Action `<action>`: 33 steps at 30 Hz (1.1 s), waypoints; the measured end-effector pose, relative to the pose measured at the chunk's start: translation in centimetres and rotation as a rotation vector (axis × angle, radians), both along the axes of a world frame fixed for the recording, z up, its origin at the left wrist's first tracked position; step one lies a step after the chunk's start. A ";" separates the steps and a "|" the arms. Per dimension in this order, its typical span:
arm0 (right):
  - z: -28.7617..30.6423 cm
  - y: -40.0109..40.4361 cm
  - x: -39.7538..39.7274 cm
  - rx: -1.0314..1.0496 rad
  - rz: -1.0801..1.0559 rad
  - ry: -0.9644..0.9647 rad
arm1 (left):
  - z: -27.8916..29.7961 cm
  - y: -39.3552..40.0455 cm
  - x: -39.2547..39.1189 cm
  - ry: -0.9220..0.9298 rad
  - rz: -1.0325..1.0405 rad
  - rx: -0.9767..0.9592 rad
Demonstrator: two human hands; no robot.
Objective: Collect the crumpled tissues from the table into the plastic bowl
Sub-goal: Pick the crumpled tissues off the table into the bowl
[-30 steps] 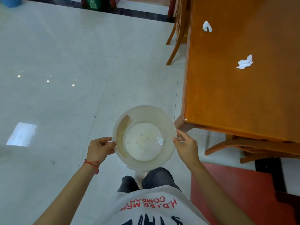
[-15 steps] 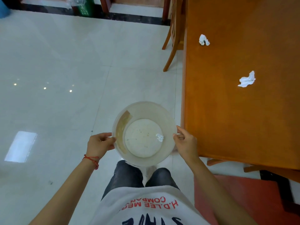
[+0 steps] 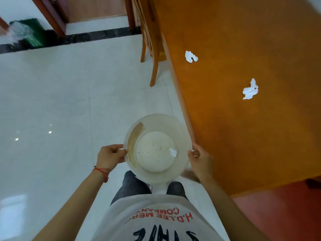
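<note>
Translucent round plastic bowl (image 3: 157,122) held level, mouth up, just off the orange wooden bench (image 3: 251,136) edge. One small white tissue wad (image 3: 173,152) inside. Left hand (image 3: 111,156) and right hand (image 3: 201,158) clamp opposite rims. Two crumpled white tissues on bench: near one (image 3: 250,89) long axis upright in frame, far one (image 3: 190,56).

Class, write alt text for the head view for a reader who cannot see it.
Both hands, left and right, hold a plastic bowl containing one tissue beside an orange table, where two more tissues lie.
</note>
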State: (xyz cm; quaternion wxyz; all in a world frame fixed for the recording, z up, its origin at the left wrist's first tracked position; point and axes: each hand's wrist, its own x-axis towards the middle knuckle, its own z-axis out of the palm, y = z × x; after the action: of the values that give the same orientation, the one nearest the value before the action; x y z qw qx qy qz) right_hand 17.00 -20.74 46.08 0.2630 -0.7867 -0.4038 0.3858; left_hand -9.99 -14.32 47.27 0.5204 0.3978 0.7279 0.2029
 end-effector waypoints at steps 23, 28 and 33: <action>-1.2 6.7 -4.4 -0.049 -0.461 0.085 | -1.9 17.5 0.1 -0.022 -0.383 -0.031; -1.0 8.0 -7.0 -0.047 -0.565 0.026 | -2.8 22.1 0.1 -0.026 -0.559 -0.051; -0.5 9.1 -10.0 -0.044 -0.762 -0.004 | -3.1 25.7 0.8 -0.036 -0.746 -0.062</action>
State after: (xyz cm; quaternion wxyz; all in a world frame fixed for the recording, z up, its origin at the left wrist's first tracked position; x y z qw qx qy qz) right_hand 6.95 -11.69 45.59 0.3699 -0.8867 -0.0746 0.2671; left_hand -9.21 11.42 44.20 0.5831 0.6162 0.5292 -0.0159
